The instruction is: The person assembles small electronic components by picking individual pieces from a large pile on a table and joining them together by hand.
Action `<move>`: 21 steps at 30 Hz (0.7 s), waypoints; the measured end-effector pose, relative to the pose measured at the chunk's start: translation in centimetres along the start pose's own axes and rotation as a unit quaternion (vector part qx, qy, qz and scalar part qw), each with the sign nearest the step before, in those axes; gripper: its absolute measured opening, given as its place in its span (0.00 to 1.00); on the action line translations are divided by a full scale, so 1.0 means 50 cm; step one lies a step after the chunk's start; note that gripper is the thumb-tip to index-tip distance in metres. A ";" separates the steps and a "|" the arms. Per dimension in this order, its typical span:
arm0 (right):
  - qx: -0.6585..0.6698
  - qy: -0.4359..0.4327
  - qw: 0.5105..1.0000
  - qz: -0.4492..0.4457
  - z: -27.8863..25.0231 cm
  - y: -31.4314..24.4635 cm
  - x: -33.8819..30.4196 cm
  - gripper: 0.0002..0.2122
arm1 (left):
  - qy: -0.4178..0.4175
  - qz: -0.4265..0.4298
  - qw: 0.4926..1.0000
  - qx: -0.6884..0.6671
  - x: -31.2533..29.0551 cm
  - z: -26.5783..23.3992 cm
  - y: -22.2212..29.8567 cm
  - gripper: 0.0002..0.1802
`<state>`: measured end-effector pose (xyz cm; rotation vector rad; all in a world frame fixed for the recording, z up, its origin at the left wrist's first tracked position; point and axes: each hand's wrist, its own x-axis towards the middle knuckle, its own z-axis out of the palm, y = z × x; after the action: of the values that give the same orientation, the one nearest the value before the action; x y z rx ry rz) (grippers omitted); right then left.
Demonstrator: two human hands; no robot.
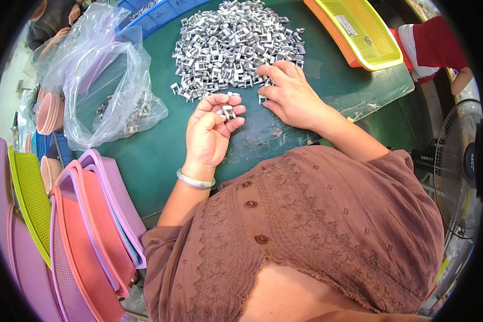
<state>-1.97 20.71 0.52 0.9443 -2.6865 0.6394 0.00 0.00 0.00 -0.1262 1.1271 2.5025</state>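
Observation:
A large heap of small silver metal frame-shaped pieces (236,45) lies on a green tabletop (252,142). In front of the heap my left hand (209,126) is raised, palm up, with its fingers curled around a few of these pieces. One metal piece (228,112) shows between thumb and fingers, and another sits by the fingertips. My right hand (292,96) rests palm down at the heap's near right edge. Its fingers are apart and touch the pieces there, with a loose metal piece (262,100) at the fingertips. The palm side of this hand is hidden.
A clear plastic bag (139,86) with metal pieces inside lies left of the heap. Stacked colored baskets (86,231) stand at lower left. A yellow basket (378,53) sits at the far right, a blue bin (155,16) at the back. A fan (456,166) and other people are nearby.

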 end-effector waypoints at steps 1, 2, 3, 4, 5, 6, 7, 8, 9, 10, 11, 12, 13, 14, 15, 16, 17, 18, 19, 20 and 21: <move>-0.007 0.010 1.000 -0.007 0.000 -0.001 0.000 0.06 | 0.006 -0.002 1.000 -0.005 -0.002 0.007 0.002 0.12; -0.014 0.020 1.000 -0.014 0.001 -0.002 0.001 0.06 | 0.013 -0.003 1.000 -0.009 -0.002 0.010 0.002 0.12; 0.006 0.038 0.999 -0.023 0.003 -0.001 0.003 0.05 | 0.016 -0.013 1.000 -0.001 0.000 0.008 0.001 0.11; 0.027 0.056 0.998 -0.033 0.007 0.001 0.005 0.04 | 0.019 -0.023 1.000 0.008 0.003 0.005 -0.001 0.10; 0.047 0.074 0.995 -0.043 0.009 0.004 0.006 0.04 | 0.022 -0.033 0.999 0.016 0.005 0.004 -0.003 0.09; 0.079 0.051 0.995 -0.033 0.013 0.005 0.007 0.04 | 0.020 -0.041 0.998 0.034 0.003 0.005 -0.003 0.08; 0.110 0.029 0.993 -0.024 0.015 0.007 0.007 0.04 | 0.018 -0.048 0.997 0.051 0.000 0.008 -0.004 0.08; 0.140 0.006 0.990 -0.014 0.017 0.007 0.008 0.03 | 0.016 -0.055 0.996 0.068 -0.002 0.011 -0.005 0.07; 0.130 0.017 0.991 -0.020 0.016 0.006 0.010 0.04 | 0.020 -0.059 0.995 0.082 -0.004 0.013 -0.006 0.07; 0.120 0.028 0.992 -0.025 0.013 0.004 0.013 0.04 | 0.024 -0.062 0.993 0.097 -0.005 0.014 -0.007 0.07; 0.109 0.039 0.993 -0.031 0.010 0.002 0.015 0.05 | 0.027 -0.066 0.991 0.111 -0.007 0.016 -0.008 0.07; 0.085 0.031 0.995 -0.030 0.007 0.001 0.015 0.06 | 0.032 -0.063 0.991 0.114 -0.008 0.017 -0.007 0.07; 0.061 0.022 0.997 -0.029 0.004 0.000 0.015 0.06 | 0.036 -0.062 0.991 0.116 -0.009 0.015 -0.007 0.06; 0.036 0.014 0.999 -0.028 0.001 0.000 0.014 0.07 | 0.041 -0.061 0.990 0.118 -0.010 0.012 -0.005 0.06; 0.030 0.009 0.999 -0.035 -0.001 -0.001 0.012 0.09 | 0.044 -0.061 0.990 0.121 -0.010 0.010 -0.005 0.06; 0.024 0.005 0.999 -0.041 -0.003 -0.001 0.009 0.10 | 0.046 -0.062 0.990 0.122 -0.012 0.009 -0.005 0.06; 0.018 0.000 0.999 -0.048 -0.005 -0.001 0.007 0.11 | 0.048 -0.062 0.989 0.123 -0.013 0.010 -0.004 0.06; 0.015 -0.006 0.999 -0.051 -0.007 -0.001 0.005 0.11 | 0.051 -0.062 0.989 0.124 -0.014 0.010 -0.004 0.05; 0.012 -0.011 0.998 -0.055 -0.009 0.000 0.003 0.11 | 0.051 -0.064 0.989 0.124 -0.015 0.010 -0.004 0.05; 0.009 -0.017 0.998 -0.058 -0.010 0.000 0.001 0.10 | 0.052 -0.065 0.989 0.124 -0.016 0.011 -0.004 0.05; 0.010 -0.014 0.998 -0.059 -0.008 0.001 0.001 0.10 | 0.052 -0.066 0.989 0.125 -0.016 0.011 -0.004 0.05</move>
<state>-2.02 20.91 0.84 1.1155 -2.6287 0.6327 0.86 0.30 0.43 -0.2547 1.4162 2.2403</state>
